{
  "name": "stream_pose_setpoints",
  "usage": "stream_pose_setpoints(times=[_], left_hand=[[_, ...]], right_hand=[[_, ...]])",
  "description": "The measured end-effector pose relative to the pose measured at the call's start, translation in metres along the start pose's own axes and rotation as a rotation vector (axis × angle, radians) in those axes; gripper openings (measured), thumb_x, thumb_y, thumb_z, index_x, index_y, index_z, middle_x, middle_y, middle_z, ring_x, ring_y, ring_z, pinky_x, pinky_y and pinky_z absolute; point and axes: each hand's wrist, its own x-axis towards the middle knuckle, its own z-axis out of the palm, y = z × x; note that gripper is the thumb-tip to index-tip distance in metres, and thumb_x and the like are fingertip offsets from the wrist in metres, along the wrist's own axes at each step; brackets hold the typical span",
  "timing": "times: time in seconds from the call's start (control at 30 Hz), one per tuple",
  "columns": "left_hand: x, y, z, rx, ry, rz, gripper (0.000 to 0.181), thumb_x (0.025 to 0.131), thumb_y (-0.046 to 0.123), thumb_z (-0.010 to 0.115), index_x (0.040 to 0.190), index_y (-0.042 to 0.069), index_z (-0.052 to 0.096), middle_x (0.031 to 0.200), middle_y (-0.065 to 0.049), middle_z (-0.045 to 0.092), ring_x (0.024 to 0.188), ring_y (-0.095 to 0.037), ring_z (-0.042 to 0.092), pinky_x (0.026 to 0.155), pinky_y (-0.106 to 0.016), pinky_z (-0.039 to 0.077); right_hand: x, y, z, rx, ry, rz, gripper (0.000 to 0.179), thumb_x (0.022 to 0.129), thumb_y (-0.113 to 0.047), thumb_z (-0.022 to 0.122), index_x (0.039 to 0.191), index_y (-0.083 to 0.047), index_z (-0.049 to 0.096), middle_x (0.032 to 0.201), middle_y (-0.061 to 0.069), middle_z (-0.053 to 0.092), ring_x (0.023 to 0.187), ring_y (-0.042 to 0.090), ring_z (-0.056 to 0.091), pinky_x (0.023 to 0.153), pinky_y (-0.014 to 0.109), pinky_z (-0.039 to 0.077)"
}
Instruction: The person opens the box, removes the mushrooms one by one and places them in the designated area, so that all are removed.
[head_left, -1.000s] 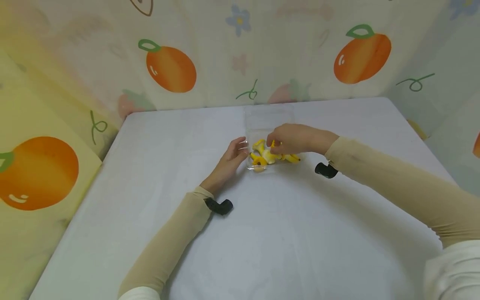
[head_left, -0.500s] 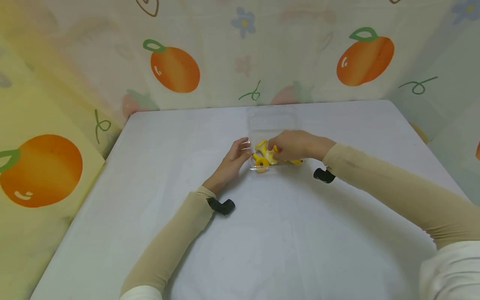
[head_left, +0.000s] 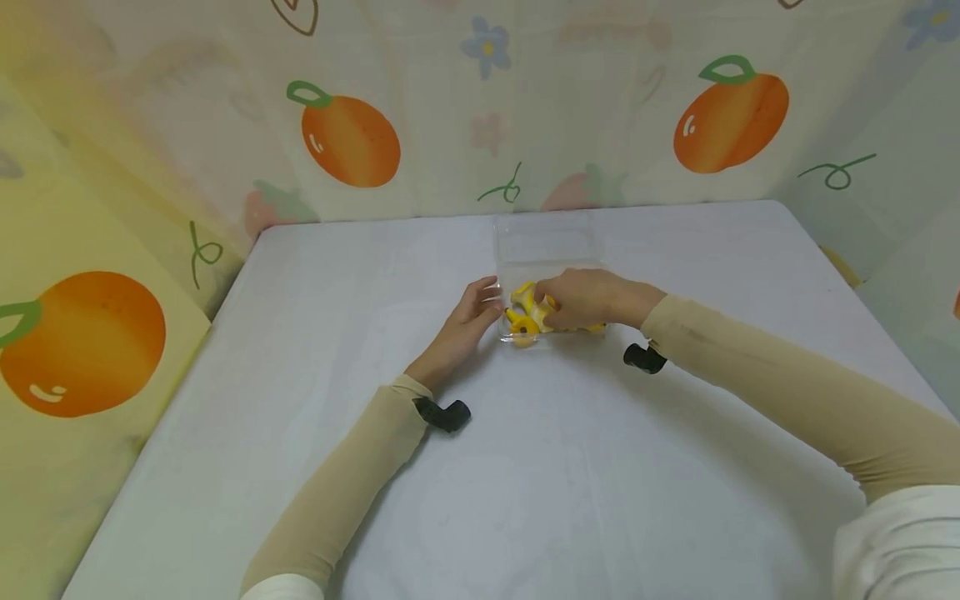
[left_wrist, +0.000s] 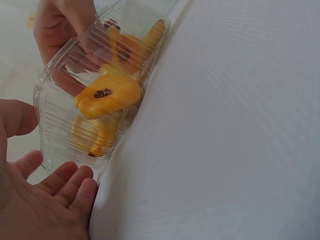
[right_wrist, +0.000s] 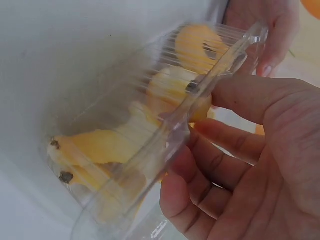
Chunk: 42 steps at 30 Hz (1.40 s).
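A clear plastic box [left_wrist: 52, 127] stands near the back of the table, its lid [head_left: 547, 239] folded back. Several yellow banana peels [left_wrist: 112, 92] with pale insides and dark ends lie inside. My right hand [head_left: 588, 298] reaches into the box from above. In the right wrist view, its thumb and forefinger pinch a banana peel [right_wrist: 167, 92] with a dark tip; the clear wall partly blurs this. My left hand [head_left: 465, 325] rests against the box's left end, with its fingers loosely extended. In the left wrist view, its thumb [left_wrist: 20, 117] touches the end wall.
A white cloth covers the table [head_left: 525, 475]. Behind it hangs a pale curtain [head_left: 435, 100] printed with oranges. A small black camera sits on each wrist, the left one [head_left: 444, 414] close above the cloth.
My right hand has lowered into the box, taking the pinched banana peel down among the others. The left hand stays at the box's end. The head view has shifted slightly.
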Motion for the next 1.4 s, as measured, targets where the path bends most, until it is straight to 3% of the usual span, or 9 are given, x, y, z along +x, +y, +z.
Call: stream_pose_setpoints(times=[0.17, 0.53, 0.8, 0.97, 1.17, 1.4], left_hand=[[0.000, 0.000, -0.001, 0.000, -0.014, -0.001, 0.056, 0.108, 0.020, 0.046, 0.159, 0.012, 0.023, 0.161, -0.014, 0.035, 0.149, -0.032, 0.037, 0.124, -0.050, 0.032], [0.000, 0.001, 0.000, -0.032, -0.012, 0.011, 0.055, 0.107, 0.016, 0.046, 0.157, 0.011, 0.025, 0.159, -0.015, 0.036, 0.148, -0.032, 0.038, 0.124, -0.049, 0.032], [0.000, 0.001, -0.001, -0.008, -0.008, -0.007, 0.056, 0.107, 0.022, 0.047, 0.158, 0.014, 0.024, 0.159, -0.013, 0.036, 0.148, -0.030, 0.038, 0.124, -0.049, 0.032], [0.000, 0.000, -0.001, -0.004, -0.009, -0.017, 0.056, 0.108, 0.026, 0.047, 0.158, 0.015, 0.025, 0.159, -0.011, 0.037, 0.148, -0.030, 0.037, 0.124, -0.050, 0.031], [0.000, -0.001, -0.001, -0.013, -0.012, -0.010, 0.057, 0.108, 0.025, 0.048, 0.158, 0.015, 0.024, 0.159, -0.011, 0.037, 0.149, -0.031, 0.037, 0.124, -0.051, 0.032], [0.001, -0.003, 0.000, -0.034, -0.002, 0.021, 0.056, 0.107, 0.018, 0.048, 0.157, 0.011, 0.025, 0.158, -0.016, 0.038, 0.147, -0.034, 0.039, 0.124, -0.050, 0.032]], right_hand=[[0.000, 0.003, 0.000, 0.057, -0.026, -0.017, 0.053, 0.096, -0.024, 0.062, 0.147, -0.015, 0.048, 0.101, 0.010, 0.068, 0.073, 0.019, 0.059, 0.065, 0.031, 0.048], [-0.006, 0.005, -0.006, 0.110, 0.058, -0.040, 0.051, 0.096, -0.022, 0.060, 0.146, -0.018, 0.052, 0.095, 0.007, 0.066, 0.069, 0.019, 0.056, 0.063, 0.029, 0.046], [-0.010, 0.006, -0.013, 0.160, 0.065, 0.012, 0.049, 0.098, -0.026, 0.061, 0.145, -0.018, 0.049, 0.118, 0.015, 0.070, 0.075, 0.018, 0.063, 0.073, 0.030, 0.055], [-0.013, 0.009, -0.014, 0.173, 0.064, 0.029, 0.049, 0.097, -0.026, 0.062, 0.143, -0.017, 0.047, 0.117, 0.015, 0.071, 0.077, 0.019, 0.064, 0.077, 0.034, 0.055], [-0.017, 0.013, -0.017, 0.209, 0.103, 0.038, 0.051, 0.096, -0.028, 0.065, 0.141, -0.016, 0.046, 0.116, 0.014, 0.073, 0.093, 0.022, 0.069, 0.090, 0.043, 0.057], [-0.020, 0.014, -0.022, 0.222, 0.153, 0.066, 0.051, 0.096, -0.028, 0.066, 0.141, -0.017, 0.046, 0.117, 0.013, 0.073, 0.095, 0.024, 0.070, 0.088, 0.043, 0.059]])
